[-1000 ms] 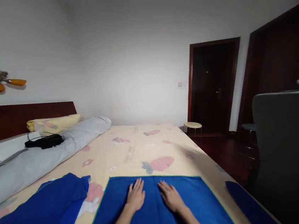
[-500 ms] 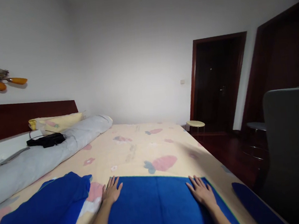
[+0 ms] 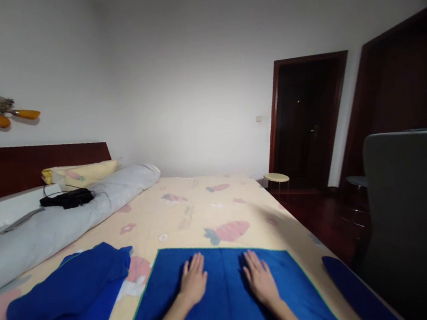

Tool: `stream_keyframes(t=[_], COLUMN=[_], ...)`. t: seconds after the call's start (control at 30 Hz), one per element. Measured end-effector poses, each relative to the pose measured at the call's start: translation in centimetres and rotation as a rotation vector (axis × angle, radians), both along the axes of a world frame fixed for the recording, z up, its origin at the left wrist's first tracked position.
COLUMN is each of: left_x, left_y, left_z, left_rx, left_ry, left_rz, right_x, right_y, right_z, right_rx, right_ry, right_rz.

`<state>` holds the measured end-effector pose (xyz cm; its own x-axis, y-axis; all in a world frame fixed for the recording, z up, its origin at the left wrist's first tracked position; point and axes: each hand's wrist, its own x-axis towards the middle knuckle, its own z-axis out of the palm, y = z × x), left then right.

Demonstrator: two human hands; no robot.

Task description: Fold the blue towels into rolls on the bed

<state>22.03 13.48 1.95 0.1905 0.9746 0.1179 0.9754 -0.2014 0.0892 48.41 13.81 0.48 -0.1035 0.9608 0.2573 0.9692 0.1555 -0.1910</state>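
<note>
A blue towel [image 3: 229, 306] with a thin green edge lies spread flat on the bed in front of me. My left hand [image 3: 193, 280] rests palm down on its middle, fingers stretched out and flat. My right hand [image 3: 260, 277] lies the same way a little to the right, also flat on the cloth. Neither hand holds anything. A crease runs down the towel between the two hands.
A crumpled blue cloth [image 3: 69, 297] lies on the bed sheet [image 3: 188, 208] to the left. A rolled grey quilt [image 3: 52, 225] with a black device [image 3: 67, 198] on it lies by the headboard. A grey chair [image 3: 414, 220] stands at the right, with a dark doorway [image 3: 306, 119] beyond.
Half a second ago my hands were spread apart at the towel's far corners. Both have now slid back together onto its middle.
</note>
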Motion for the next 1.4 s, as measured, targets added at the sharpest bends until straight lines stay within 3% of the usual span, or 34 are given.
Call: stream_keyframes(t=[0.1,0.2,0.37,0.57,0.67,0.73,0.8,0.87,1.03,1.13,1.2,1.27,1.4], left_x=[5.0,5.8,-0.6,-10.3,-13.8,-14.9,-14.2,-11.6,-0.4,4.5,5.3,4.2,-1.7], left_y=[-2.4,-4.3,-7.3,-11.7,-13.5,-14.4,-15.1,-15.6,-16.0,-16.1,-16.2,-16.6,-17.8], left_z=[-1.8,-2.7,-1.6,-1.1,-1.5,-1.7,-1.6,-1.5,-2.2,-3.6,-4.6,-5.2,-5.3], left_rx=[-0.056,-0.059,-0.065,-0.081,-0.085,-0.081,-0.020,0.045,-0.029,-0.043,-0.029,-0.021,0.013], left_ry=[-0.120,-0.160,-0.125,-0.036,0.024,0.069,0.104,0.090,-0.086,-0.157,-0.175,-0.169,-0.121], left_rz=[-0.180,-0.166,-0.052,0.239,0.303,0.339,0.393,0.368,0.013,-0.073,-0.085,-0.091,-0.011], right_x=[-5.3,-6.1,1.3,12.7,15.7,15.8,13.9,10.0,-2.8,-6.8,-6.9,-5.4,0.8], right_y=[-2.5,-4.5,-6.8,-10.0,-11.0,-11.6,-12.3,-13.2,-15.1,-15.2,-15.1,-15.3,-17.1], right_z=[-0.3,-0.2,-0.4,-3.9,-4.9,-4.7,-3.9,-3.0,-2.8,-4.3,-5.2,-5.6,-5.5], right_rx=[-0.118,-0.147,-0.117,-0.113,-0.132,-0.140,-0.097,-0.020,-0.026,-0.017,-0.004,0.014,0.056], right_ry=[0.104,0.099,0.058,0.056,0.035,-0.014,-0.070,-0.089,0.041,0.062,0.048,0.039,0.050], right_rz=[0.263,0.285,0.114,-0.118,-0.183,-0.256,-0.310,-0.271,0.117,0.250,0.268,0.237,0.101])
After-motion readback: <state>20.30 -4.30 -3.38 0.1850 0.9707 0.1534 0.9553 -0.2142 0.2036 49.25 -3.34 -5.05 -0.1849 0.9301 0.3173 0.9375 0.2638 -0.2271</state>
